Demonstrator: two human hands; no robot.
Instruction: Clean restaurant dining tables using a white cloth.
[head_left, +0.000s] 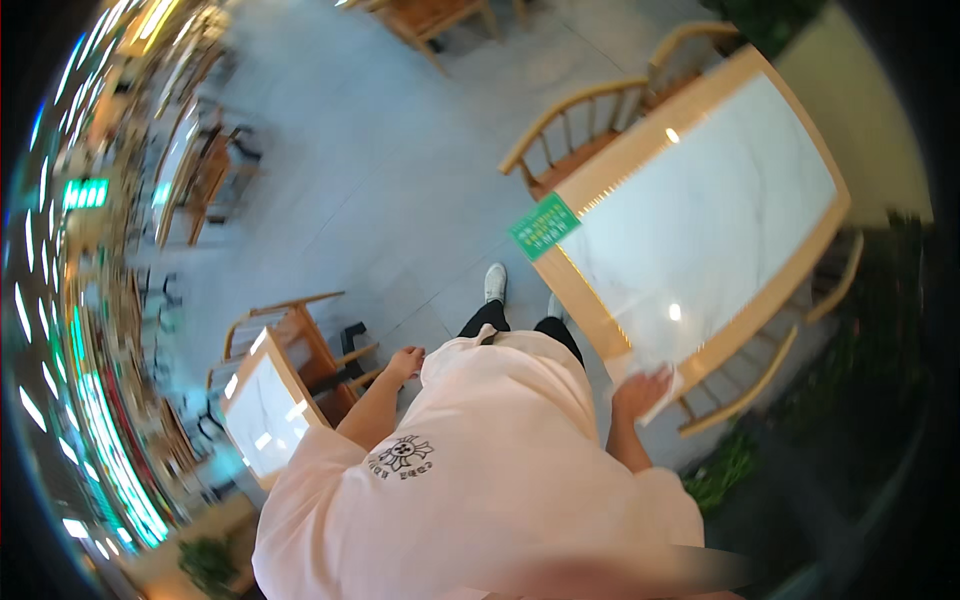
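My right hand rests at the near corner of a wood-edged table with a white marble-look top. A thin white cloth or tissue lies beneath that hand, partly hidden by it and hanging at the corner. On the table's left edge is a green sign that bears writing. My left hand hangs beside my body, near a wooden chair at the left; its fingers are slightly curled, and whether they are closed is unclear. Nothing can be seen in it.
Wooden spindle-back chairs stand along the far-left side of the table, others along its right. A second wood-edged table with a chair is at my left. Green plants border the right side. More tables stand farther left.
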